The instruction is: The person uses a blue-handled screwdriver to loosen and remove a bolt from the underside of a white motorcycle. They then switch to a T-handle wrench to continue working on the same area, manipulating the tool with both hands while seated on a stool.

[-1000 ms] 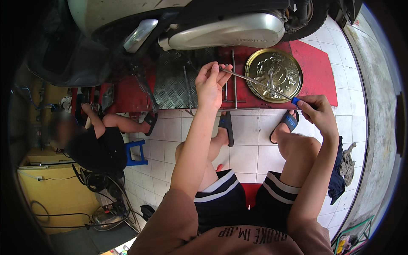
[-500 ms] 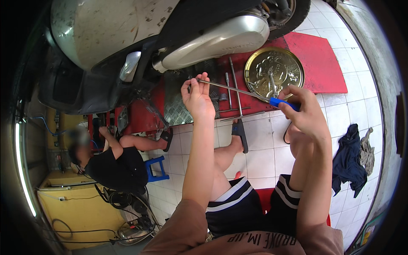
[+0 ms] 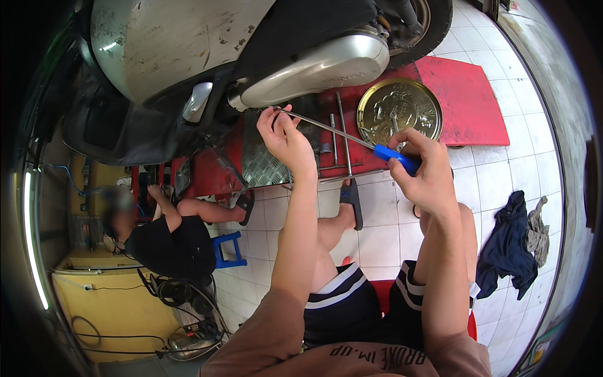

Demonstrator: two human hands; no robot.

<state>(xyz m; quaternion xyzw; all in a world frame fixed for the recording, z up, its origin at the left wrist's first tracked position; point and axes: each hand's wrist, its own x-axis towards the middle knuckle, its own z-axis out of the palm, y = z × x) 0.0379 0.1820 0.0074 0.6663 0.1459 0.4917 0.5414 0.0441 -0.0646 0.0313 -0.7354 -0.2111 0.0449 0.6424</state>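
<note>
A long screwdriver with a blue handle [image 3: 397,159] slants across the space in front of me. My right hand [image 3: 428,173] is closed around that handle. The thin metal shaft [image 3: 333,129] runs up and left to my left hand [image 3: 287,139], whose fingers are curled in at the tip. Whether a small part sits between those fingertips too is hidden. Just beyond my hands is the scooter's silver engine cover [image 3: 320,69]. Under the shaft, a socket wrench [image 3: 334,139] and a longer metal bar [image 3: 345,129] lie on the red lift platform [image 3: 471,103].
A round gold tray [image 3: 418,103] with small metal parts stands on the platform, near the rear wheel [image 3: 433,31]. Dark cloth [image 3: 507,245] lies on the tiled floor at right. At left another person [image 3: 169,239] sits by a blue stool [image 3: 228,250], near cables and a compressor.
My right hand has moved left and slightly down with the screwdriver. The left hand has shifted a little left and up, its fingers curling more around the tip.
</note>
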